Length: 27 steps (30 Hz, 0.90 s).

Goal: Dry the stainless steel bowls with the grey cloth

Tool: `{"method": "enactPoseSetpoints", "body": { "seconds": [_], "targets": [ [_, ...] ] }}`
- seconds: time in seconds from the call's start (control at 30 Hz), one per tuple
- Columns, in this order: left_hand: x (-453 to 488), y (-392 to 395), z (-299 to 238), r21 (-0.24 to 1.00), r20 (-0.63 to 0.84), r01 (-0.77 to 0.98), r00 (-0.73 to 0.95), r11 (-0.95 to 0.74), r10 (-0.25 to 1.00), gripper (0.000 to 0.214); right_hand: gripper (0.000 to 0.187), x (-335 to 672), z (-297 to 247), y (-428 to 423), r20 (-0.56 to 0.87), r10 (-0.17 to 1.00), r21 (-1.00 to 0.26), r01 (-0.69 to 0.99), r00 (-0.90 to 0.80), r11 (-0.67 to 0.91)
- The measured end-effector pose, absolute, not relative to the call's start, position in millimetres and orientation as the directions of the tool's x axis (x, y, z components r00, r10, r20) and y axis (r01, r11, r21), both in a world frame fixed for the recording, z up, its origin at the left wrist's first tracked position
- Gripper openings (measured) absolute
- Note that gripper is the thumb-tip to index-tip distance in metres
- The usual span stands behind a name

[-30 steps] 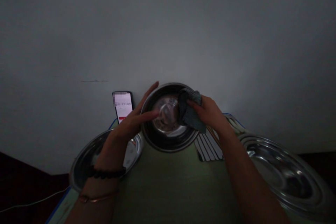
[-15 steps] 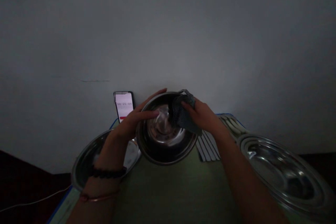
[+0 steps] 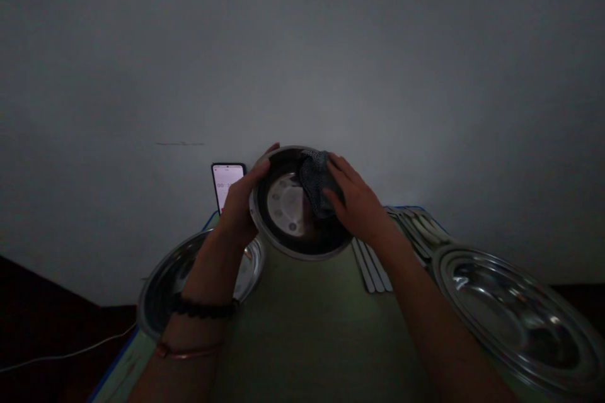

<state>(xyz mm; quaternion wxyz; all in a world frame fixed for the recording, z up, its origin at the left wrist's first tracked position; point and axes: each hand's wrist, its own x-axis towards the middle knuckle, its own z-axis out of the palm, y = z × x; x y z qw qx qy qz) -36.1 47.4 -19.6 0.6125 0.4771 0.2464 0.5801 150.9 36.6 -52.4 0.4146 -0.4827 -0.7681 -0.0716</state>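
A shiny metal bowl is held up above the table, its inside tilted toward me. My left hand grips its left rim, thumb on the inner edge and fingers behind. In my right hand is a dark patterned cloth, pressed against the bowl's inner right side. The cloth covers part of the bowl's inside.
Metal bowls stand at the left, partly behind my forearm. To the right are large oval metal dishes and a row of cutlery. A lit phone leans on the wall behind the green table.
The bowl has been raised slightly and turned, so its flat bottom faces me more. My left thumb has shifted from inside the bowl to its rim. The cloth has moved a little left.
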Motion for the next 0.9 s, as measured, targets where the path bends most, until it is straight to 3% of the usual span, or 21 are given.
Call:
{"method": "enactPoseSetpoints", "body": {
  "seconds": [0.17,0.37,0.47,0.63,0.73,0.9],
  "targets": [
    [-36.3,53.8,-24.3,0.864,0.328,-0.427,0.073,-0.268,0.942,0.05,0.047,145.4,-60.7,33.1,0.388,0.82,-0.176,0.839,-0.421,0.515],
    [-37.9,60.9,-31.1,0.854,0.442,-0.323,0.038,-0.408,0.896,0.05,0.043,130.3,-52.1,14.2,0.132,0.813,-0.349,0.742,-0.567,0.573],
    [-37.0,60.0,-31.0,0.838,0.475,-0.329,0.049,-0.435,0.879,0.042,0.041,130.9,-44.2,8.0,0.149,0.811,-0.386,0.722,-0.565,0.574],
    [-33.5,53.5,-26.1,0.835,0.445,-0.382,0.047,-0.396,0.894,0.034,0.05,142.0,-32.8,7.2,0.379,0.833,-0.259,0.818,-0.403,0.513],
    [-32.0,49.0,-23.0,0.848,0.421,-0.388,0.077,-0.362,0.904,0.033,0.043,141.1,-26.2,5.1,0.355,0.823,-0.218,0.817,-0.443,0.534],
    [-32.5,45.4,-20.5,0.851,0.416,-0.41,0.146,-0.328,0.897,0.034,0.039,134.2,-28.7,5.7,0.275,0.832,-0.257,0.797,-0.482,0.547]
  ]
}}
